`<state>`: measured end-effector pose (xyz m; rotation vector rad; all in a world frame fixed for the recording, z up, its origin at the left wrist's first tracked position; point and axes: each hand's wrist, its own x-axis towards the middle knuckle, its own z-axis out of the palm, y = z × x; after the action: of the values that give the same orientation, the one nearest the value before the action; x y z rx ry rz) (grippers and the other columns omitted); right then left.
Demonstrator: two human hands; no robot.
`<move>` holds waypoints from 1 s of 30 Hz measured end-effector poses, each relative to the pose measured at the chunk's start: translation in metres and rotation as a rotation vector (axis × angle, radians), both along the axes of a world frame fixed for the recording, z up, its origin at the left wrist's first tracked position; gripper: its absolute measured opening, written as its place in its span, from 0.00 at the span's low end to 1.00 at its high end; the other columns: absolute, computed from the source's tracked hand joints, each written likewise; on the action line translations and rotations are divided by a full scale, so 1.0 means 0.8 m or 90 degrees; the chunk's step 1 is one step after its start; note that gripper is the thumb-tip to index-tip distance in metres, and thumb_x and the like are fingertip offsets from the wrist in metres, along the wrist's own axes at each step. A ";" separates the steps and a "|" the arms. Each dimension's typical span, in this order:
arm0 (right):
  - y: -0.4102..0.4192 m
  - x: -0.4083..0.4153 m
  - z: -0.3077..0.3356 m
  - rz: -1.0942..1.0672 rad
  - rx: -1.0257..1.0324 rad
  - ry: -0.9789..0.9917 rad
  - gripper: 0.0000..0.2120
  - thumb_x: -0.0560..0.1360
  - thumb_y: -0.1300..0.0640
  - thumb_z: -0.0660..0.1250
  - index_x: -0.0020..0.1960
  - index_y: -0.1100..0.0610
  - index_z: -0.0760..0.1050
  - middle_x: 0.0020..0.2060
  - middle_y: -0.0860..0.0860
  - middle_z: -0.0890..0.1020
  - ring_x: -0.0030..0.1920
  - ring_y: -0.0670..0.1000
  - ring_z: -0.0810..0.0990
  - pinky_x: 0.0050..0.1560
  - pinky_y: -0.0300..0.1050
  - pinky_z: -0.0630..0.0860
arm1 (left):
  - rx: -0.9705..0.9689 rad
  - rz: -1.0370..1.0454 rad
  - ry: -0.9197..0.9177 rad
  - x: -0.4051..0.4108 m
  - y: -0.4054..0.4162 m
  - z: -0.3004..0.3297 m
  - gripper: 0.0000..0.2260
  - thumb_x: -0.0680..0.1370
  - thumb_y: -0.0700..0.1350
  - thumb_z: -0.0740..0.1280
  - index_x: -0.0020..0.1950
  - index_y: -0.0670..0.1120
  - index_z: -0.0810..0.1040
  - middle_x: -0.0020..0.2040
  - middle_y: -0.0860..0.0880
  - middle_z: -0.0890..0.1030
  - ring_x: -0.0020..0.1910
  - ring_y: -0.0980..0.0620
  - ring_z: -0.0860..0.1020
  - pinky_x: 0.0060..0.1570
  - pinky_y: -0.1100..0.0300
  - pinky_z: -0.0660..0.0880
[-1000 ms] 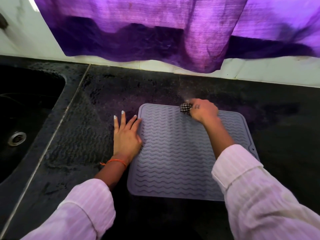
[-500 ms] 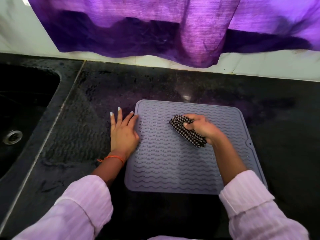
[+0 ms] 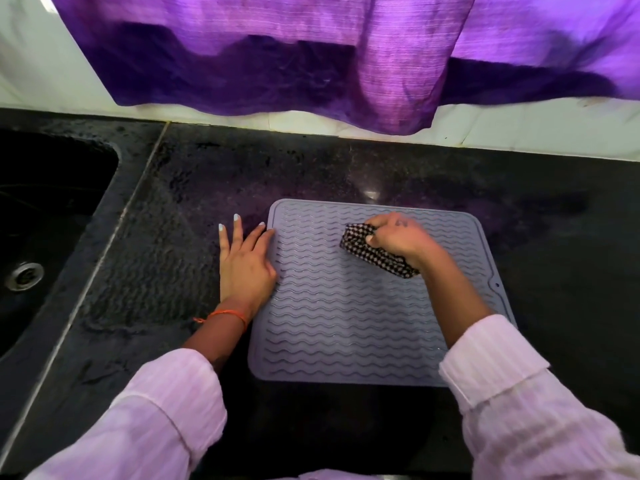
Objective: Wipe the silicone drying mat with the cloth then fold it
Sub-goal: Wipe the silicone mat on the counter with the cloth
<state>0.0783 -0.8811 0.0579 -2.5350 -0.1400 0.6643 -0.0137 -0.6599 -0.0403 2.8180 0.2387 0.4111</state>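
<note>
Black speckled stone is making up the counter, which is running from the sink on the left to the right edge of the view, with bare room showing behind the mat, to its right and between it and the sink. Purple cloth is hanging as a curtain over the white wall at the back, its hem ending just above the counter's rear edge and well apart from the mat. Set into the counter on the far left, a dark sink is lying with a round metal drain in its floor, a pale seam in the stone running between it and the working area. Grey silicone is forming the mat, a rounded square lying flat near the counter's front edge, its raised rim framing rows of wavy ridges and a small tab with a hole sitting on its right side. Pale pink ribbed sleeves are covering both forearms in the foreground. Resting flat with straight, spread fingers, the left hand is lying on the counter against the mat's left edge, the forefinger tip touching the rim, an orange thread circling the wrist. Curled fingers of the right hand are gripping a bunched black-and-white checked cloth, pressing it onto the mat's upper right part.
</note>
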 end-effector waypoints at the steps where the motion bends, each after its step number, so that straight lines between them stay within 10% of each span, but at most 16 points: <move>1: 0.008 -0.003 -0.003 0.024 -0.017 0.004 0.18 0.75 0.60 0.62 0.65 0.53 0.74 0.63 0.54 0.76 0.63 0.56 0.74 0.67 0.50 0.68 | 0.000 0.002 -0.001 0.000 0.000 0.000 0.26 0.69 0.41 0.56 0.68 0.43 0.73 0.68 0.44 0.73 0.75 0.37 0.55 0.72 0.49 0.33; 20: 0.024 -0.017 0.001 0.029 -0.245 -0.128 0.17 0.78 0.57 0.55 0.65 0.51 0.73 0.62 0.55 0.77 0.61 0.57 0.75 0.60 0.49 0.71 | 0.009 0.000 0.004 -0.001 0.001 0.000 0.27 0.69 0.41 0.55 0.67 0.43 0.73 0.67 0.44 0.74 0.74 0.36 0.56 0.73 0.47 0.35; 25: -0.029 -0.005 -0.006 -0.212 0.105 -0.033 0.17 0.76 0.58 0.63 0.64 0.51 0.73 0.59 0.50 0.77 0.61 0.52 0.74 0.62 0.46 0.70 | 0.002 -0.002 -0.001 0.000 0.001 0.000 0.26 0.69 0.40 0.56 0.67 0.42 0.74 0.67 0.43 0.74 0.74 0.36 0.57 0.73 0.46 0.37; 30: -0.023 -0.026 -0.009 -0.285 0.373 0.191 0.13 0.76 0.54 0.65 0.59 0.57 0.74 0.43 0.52 0.81 0.41 0.50 0.79 0.39 0.42 0.77 | 0.005 0.002 -0.002 -0.001 0.000 0.000 0.27 0.69 0.41 0.55 0.67 0.43 0.73 0.67 0.44 0.74 0.74 0.37 0.56 0.72 0.48 0.35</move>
<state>0.0576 -0.8994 0.0505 -1.7976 0.2900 0.6862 -0.0143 -0.6595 -0.0401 2.8250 0.2405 0.4188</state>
